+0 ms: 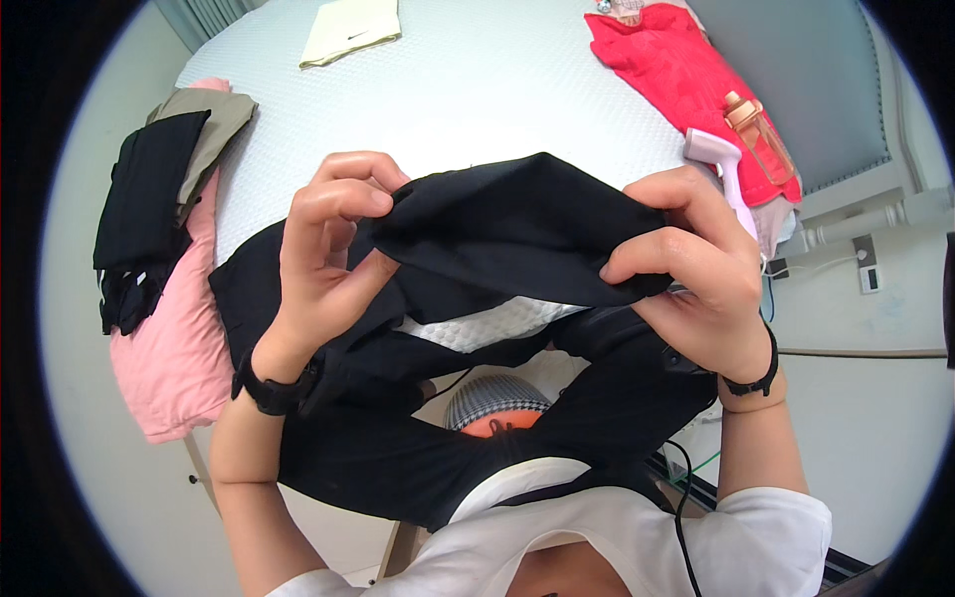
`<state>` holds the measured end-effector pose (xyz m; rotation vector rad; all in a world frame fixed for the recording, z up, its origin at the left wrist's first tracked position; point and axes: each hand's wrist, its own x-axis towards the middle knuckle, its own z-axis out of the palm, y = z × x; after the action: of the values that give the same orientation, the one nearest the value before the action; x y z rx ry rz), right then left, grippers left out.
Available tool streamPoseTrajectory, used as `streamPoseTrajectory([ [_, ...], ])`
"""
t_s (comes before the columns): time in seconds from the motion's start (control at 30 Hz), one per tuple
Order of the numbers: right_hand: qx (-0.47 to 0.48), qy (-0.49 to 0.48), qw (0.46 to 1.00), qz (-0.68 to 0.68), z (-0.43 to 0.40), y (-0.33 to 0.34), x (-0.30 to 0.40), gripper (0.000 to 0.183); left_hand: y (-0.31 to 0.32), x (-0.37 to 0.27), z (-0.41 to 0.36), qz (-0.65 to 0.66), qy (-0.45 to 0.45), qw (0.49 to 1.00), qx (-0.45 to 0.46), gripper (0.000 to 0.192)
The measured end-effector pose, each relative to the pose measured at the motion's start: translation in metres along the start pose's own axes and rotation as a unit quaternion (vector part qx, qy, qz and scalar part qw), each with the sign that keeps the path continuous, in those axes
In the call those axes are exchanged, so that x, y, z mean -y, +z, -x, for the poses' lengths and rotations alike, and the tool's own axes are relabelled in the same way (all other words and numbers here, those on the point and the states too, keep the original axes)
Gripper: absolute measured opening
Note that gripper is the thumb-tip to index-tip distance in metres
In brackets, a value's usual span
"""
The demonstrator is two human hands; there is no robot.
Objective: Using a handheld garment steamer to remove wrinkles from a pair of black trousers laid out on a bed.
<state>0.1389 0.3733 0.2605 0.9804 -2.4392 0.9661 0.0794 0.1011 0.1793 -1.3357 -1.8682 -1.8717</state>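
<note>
My left hand [328,246] pinches one end of a piece of black fabric [515,224], part of a black garment, between thumb and fingers. The other end is gripped by my right hand [694,261], its fingers bent over the cloth. Between the hands the fabric is spread and raised above my lap, with a fold along it. More black cloth [254,276] lies on the bed's edge at the left, partly behind my left hand. What the right palm covers is hidden.
The bed [462,112] bears a folded cream cloth [351,31] at the back. At left, folded black clothing [149,186] rests on a pink cloth item [171,373]. To the right are a red cloth [656,67], a clear bottle [768,145] and a pink-white handheld appliance [727,168].
</note>
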Motion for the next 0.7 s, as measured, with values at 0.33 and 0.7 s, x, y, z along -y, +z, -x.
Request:
streamPoseTrajectory([
  [0.33,-0.011,-0.013,1.000,0.001,0.001,0.000,-0.009,0.033,0.010,-0.010,-0.006,-0.295,0.092,0.951,0.026,0.037],
  [0.7,0.015,0.136,0.989,-0.055,0.009,-0.005,-0.018,0.032,0.016,-0.015,-0.009,-0.316,-0.019,0.949,0.018,0.027],
])
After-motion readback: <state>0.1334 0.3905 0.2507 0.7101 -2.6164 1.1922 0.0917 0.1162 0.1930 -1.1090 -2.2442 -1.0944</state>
